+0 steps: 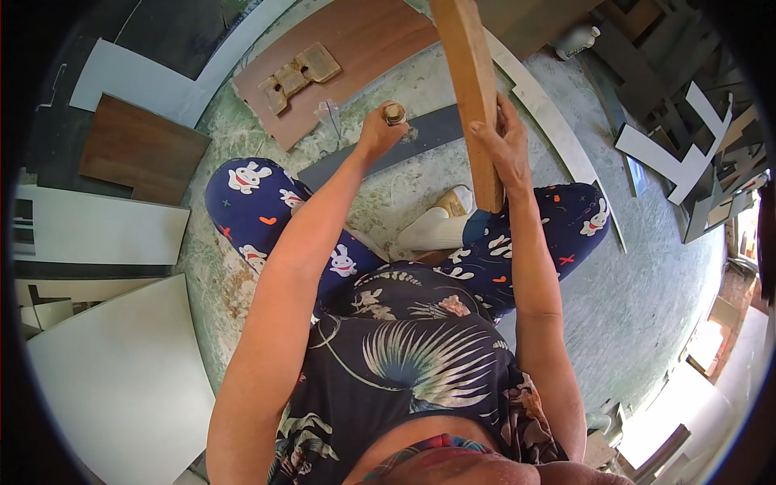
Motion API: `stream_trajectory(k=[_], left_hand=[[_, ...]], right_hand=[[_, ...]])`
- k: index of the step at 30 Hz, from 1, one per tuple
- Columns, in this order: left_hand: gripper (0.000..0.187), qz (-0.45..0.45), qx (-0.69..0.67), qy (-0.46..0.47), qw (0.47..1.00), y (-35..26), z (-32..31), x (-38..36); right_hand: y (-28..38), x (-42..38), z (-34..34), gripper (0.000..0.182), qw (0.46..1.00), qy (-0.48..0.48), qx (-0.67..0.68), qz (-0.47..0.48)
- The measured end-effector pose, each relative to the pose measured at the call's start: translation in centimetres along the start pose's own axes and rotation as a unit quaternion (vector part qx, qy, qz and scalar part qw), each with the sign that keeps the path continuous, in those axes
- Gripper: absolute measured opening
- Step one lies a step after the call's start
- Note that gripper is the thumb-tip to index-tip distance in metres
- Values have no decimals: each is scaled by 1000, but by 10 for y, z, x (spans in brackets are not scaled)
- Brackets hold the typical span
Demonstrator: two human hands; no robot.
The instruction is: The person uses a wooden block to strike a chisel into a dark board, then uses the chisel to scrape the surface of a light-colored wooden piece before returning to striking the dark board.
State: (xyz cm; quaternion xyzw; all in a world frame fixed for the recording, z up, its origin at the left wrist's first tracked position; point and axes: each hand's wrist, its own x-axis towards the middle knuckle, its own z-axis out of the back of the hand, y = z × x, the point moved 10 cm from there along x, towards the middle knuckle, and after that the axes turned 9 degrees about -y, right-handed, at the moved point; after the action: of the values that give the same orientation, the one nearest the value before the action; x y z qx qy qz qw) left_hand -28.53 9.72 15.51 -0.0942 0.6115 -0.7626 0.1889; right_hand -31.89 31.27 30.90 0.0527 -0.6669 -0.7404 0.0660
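My left hand point(381, 136) is closed around an upright tool with a round, ringed end, like a chisel handle point(394, 113). Its lower end is hidden by the hand. Beneath it a long dark grey board point(436, 129) lies on the floor, with a few crumbs of debris near the hand. My right hand point(503, 149) grips a long, thick wooden bar point(473, 89), its fingers wrapped round the far edge and the thumb on the near face. The bar is raised between my knees and runs out past the top of the view.
A brown wood-grain panel point(364, 48) bears a notched wooden block point(301, 77); a small clear plastic bag point(329, 117) lies beside it. Several panels, including a white one point(121, 372), line the left. Offcuts point(679, 153) and a white bottle point(578, 44) are at right.
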Motion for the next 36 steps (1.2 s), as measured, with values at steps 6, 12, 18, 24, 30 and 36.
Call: stream_trajectory(k=[6, 12, 18, 24, 30, 36], left_hand=[[23, -3, -15, -7, 1000, 23, 3, 10], [37, 7, -9, -18, 1000, 26, 4, 7], [36, -106, 35, -29, 993, 20, 1, 13], [29, -54, -11, -83, 995, 42, 6, 5], [24, 120, -197, -46, 972, 71, 21, -19], [30, 192, -166, -28, 967, 78, 24, -25]], right_hand=[[15, -10, -20, 73, 981, 59, -166, 75], [44, -21, -56, 76, 964, 132, -189, 134], [29, -21, -90, 77, 919, 222, -264, 192], [-2, -11, -103, 74, 822, 305, -442, 187], [32, -4, -122, 74, 823, 302, -417, 239], [-1, -5, -134, 74, 772, 353, -489, 202]])
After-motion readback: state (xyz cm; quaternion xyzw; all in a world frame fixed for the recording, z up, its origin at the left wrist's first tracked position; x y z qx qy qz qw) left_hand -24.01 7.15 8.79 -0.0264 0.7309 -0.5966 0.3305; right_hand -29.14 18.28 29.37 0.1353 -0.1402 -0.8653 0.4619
